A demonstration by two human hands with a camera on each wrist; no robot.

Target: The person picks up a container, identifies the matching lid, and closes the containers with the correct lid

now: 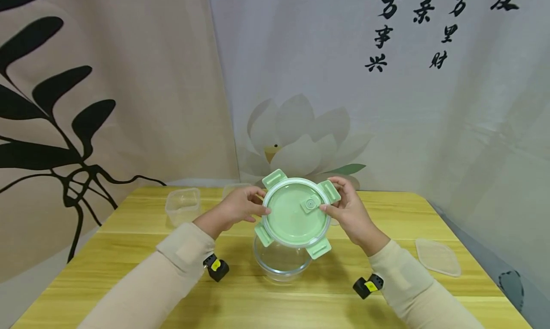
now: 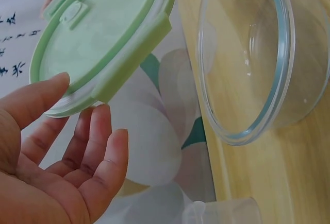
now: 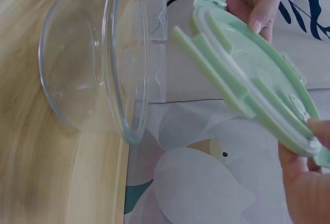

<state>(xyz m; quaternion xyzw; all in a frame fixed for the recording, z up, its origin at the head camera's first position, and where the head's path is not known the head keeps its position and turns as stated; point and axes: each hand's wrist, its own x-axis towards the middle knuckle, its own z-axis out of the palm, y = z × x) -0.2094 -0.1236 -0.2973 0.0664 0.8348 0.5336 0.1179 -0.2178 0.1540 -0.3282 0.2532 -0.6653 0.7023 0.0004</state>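
Note:
A round green snap-on lid (image 1: 294, 219) with several flip-out clips and a small vent plug is held up tilted, its top facing the head camera. My left hand (image 1: 241, 206) pinches its left edge, thumb on top and fingers beneath, as the left wrist view shows. On the opposite side my right hand (image 1: 350, 212) grips the rim beside a clip, its thumb near the vent plug (image 1: 310, 204). Below the lid a round clear glass bowl (image 1: 282, 272) stands upright on the table, partly covered by the lid in the head view. Both wrist views show a gap between lid and bowl.
On the wooden table (image 1: 129, 271), a clear plastic container (image 1: 183, 206) stands at the back left. Another container (image 1: 232, 188) is partly hidden behind my left hand. A flat translucent lid (image 1: 438, 257) lies at the right. Printed curtains (image 1: 301, 57) hang behind the table.

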